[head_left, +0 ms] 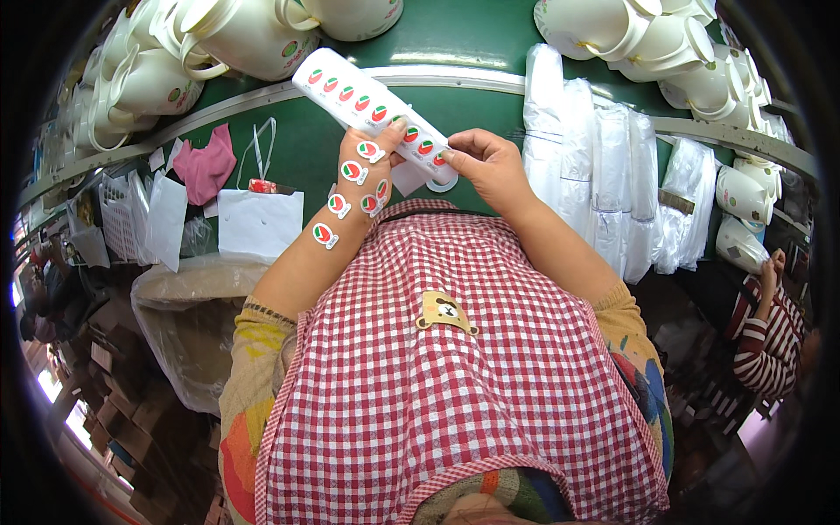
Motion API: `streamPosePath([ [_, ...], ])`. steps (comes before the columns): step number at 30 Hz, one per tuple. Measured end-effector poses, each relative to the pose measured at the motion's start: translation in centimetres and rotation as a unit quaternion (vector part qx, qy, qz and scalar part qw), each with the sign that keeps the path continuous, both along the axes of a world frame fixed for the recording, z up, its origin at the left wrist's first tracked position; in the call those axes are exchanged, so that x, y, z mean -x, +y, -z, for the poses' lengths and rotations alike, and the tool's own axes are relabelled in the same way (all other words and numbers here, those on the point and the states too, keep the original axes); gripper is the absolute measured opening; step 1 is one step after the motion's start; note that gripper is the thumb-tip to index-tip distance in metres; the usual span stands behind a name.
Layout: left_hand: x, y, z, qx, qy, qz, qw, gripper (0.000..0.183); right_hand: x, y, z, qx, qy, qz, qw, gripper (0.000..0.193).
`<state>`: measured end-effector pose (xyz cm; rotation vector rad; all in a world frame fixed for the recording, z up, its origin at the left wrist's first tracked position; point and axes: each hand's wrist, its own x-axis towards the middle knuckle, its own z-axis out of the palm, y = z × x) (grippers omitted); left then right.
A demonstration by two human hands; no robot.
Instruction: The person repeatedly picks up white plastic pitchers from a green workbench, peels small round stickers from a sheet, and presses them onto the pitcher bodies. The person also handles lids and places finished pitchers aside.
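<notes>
A white strip of stickers [354, 92] with red and green marks slants across the front of the green bench. My left hand [376, 144] grips it near its middle, thumb on top. At its lower right end, my right hand [490, 166] pinches the edge by the last stickers between thumb and finger. Several loose stickers [339, 206] of the same kind are stuck on the back of my left hand, wrist and forearm. Part of a round white piece [444, 184] shows under the strip's right end.
Cream mugs [254, 39] crowd the back left, with more mugs [612, 35] at the back right. Bundled clear plastic bags [577, 157] lie right. A pink cloth [206, 164], white paper [260, 223] and a plastic-lined box [192, 324] are left. Someone in a striped sleeve [766, 354] is far right.
</notes>
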<state>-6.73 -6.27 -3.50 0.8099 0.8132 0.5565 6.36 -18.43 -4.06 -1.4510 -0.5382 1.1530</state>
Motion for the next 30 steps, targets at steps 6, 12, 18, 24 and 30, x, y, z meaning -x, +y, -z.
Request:
streamPosePath([
  [6, 0.4, -0.3, 0.1, -0.100, 0.039, 0.011, 0.994, 0.022, -0.2, -0.2, -0.3, 0.017, -0.039, -0.002, 0.999, 0.015],
  [12, 0.2, -0.6, -0.6, -0.068, 0.002, -0.001, 0.998, 0.025, -0.6, -0.1, -0.4, 0.038, -0.003, 0.002, 0.999, 0.015],
  [18, 0.1, -0.4, -0.1, -0.045, -0.035, 0.013, 0.998, 0.028, -0.4, -0.2, -0.4, 0.043, 0.046, 0.005, 0.998, 0.016],
  [24, 0.2, -1.2, 0.5, 0.049, -0.006, 0.112, 0.993, 0.031, 0.4, -0.3, 0.0, -0.044, -0.053, 0.028, 0.997, 0.017],
  [30, -0.2, -1.5, 0.2, 0.029, 0.017, 0.090, 0.995, 0.031, -0.1, -0.7, 0.7, -0.047, -0.202, 0.031, 0.978, 0.021],
])
